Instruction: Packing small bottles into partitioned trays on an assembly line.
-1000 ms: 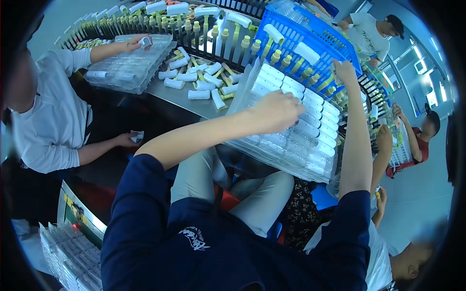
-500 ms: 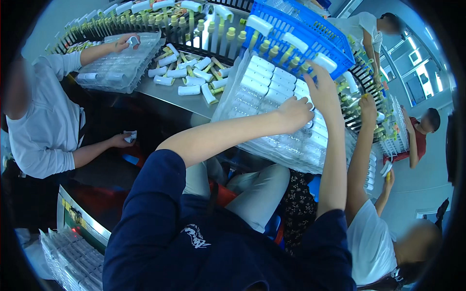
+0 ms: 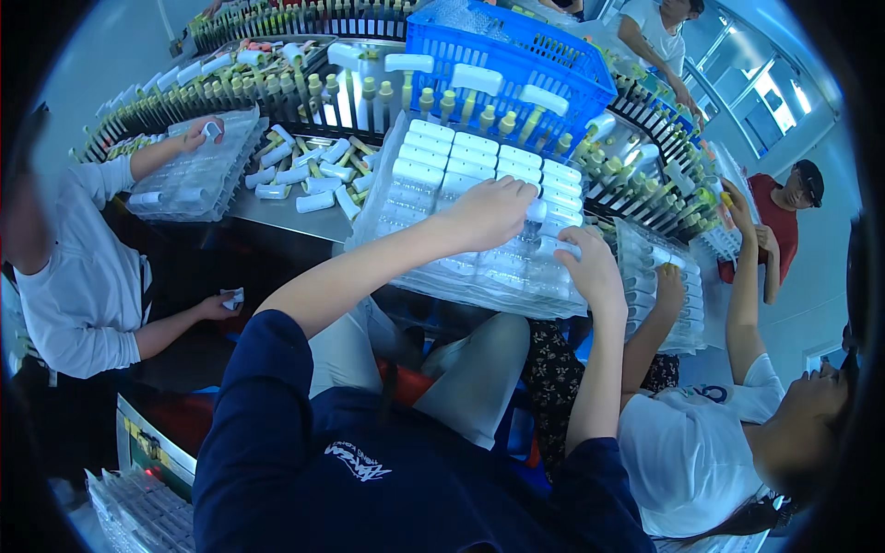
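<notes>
A clear plastic blister tray (image 3: 419,244) lies before me, its far rows filled with white rounded plastic pieces (image 3: 475,157). Over its middle, my left hand (image 3: 493,214) is closed with fingers curled; the end of a white piece (image 3: 536,211) shows at its fingertips. Just to the right, my right hand (image 3: 592,265) has thumb and fingers around another white piece (image 3: 557,246), low over the tray's right side. Whether that piece touches its pocket I cannot tell. White T-shaped pieces with yellow-green stems (image 3: 477,79) stand on the black rack beyond.
A blue crate (image 3: 516,41) stands behind the rack. Loose white pieces with yellow-green stems (image 3: 295,175) lie on the metal table (image 3: 290,214) at left. Co-workers sit close on both sides; the right one reaches to the rack and to another tray (image 3: 650,249).
My right hand has come down from the rack by the crate to the tray, now with a white piece. My left hand stays over the tray. The whole view has shifted.
</notes>
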A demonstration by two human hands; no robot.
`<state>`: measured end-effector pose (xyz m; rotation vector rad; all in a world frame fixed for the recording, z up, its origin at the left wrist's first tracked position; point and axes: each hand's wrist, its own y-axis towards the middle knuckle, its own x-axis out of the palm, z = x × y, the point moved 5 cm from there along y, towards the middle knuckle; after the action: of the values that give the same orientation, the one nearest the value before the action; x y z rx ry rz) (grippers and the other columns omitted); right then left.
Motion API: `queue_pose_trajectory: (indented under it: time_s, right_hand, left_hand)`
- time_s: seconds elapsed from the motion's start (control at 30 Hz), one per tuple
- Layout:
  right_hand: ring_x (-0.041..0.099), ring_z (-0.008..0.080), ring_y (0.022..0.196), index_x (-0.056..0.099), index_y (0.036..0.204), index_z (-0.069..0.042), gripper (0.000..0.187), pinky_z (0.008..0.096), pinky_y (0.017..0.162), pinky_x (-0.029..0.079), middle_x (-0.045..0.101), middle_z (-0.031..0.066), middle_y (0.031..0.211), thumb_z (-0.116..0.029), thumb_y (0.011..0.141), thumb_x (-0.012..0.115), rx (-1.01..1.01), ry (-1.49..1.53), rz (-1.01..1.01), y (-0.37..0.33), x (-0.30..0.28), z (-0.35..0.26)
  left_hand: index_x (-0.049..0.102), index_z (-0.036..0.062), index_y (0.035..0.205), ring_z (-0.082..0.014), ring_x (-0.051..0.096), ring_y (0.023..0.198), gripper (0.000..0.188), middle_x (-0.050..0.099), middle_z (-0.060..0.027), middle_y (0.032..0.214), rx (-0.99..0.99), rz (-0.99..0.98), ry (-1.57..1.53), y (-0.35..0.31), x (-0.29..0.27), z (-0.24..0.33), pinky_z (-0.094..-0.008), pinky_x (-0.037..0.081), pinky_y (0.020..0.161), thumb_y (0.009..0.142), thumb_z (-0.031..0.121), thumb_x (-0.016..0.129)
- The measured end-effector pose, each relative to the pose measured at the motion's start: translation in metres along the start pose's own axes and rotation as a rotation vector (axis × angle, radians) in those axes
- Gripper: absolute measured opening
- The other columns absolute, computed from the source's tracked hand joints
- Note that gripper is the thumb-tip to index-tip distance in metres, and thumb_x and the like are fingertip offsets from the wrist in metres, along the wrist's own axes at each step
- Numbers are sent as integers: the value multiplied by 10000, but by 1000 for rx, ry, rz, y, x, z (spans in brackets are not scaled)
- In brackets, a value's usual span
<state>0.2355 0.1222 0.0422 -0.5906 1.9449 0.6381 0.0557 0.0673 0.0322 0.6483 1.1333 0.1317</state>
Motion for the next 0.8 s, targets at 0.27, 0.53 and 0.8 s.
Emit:
queue_pose_trajectory:
  time_s: [0.27, 0.53, 0.8]
  right_hand:
    - [604, 338, 933, 618, 1024, -59, 243, 419, 824, 472, 581, 140, 983, -169, 823, 698, 22, -33, -25, 5, -3, 1]
    - [556, 370, 1015, 565, 1075, -44, 247, 434, 882, 439, 593, 151, 1056, -171, 877, 641, -42, -74, 39, -4, -7, 2]
    - [556, 362, 1028, 586, 1124, -22, 289, 426, 900, 438, 635, 172, 1081, -175, 884, 634, -218, -53, -23, -9, -15, -6]
  left_hand:
    - [533, -22, 1109, -374, 611, 886, 272, 601, -198, 988, -161, 115, -37, 18, -11, -16, -465, 491, 772, 879, 123, 529]
    - [528, -25, 1104, -401, 623, 881, 409, 634, -231, 1003, -330, 131, -136, 24, 0, -45, -466, 486, 750, 988, 367, 520]
    - [525, -43, 1069, -399, 629, 825, 421, 635, -237, 862, -415, 127, -376, 12, -27, -70, -454, 475, 712, 967, 362, 569]
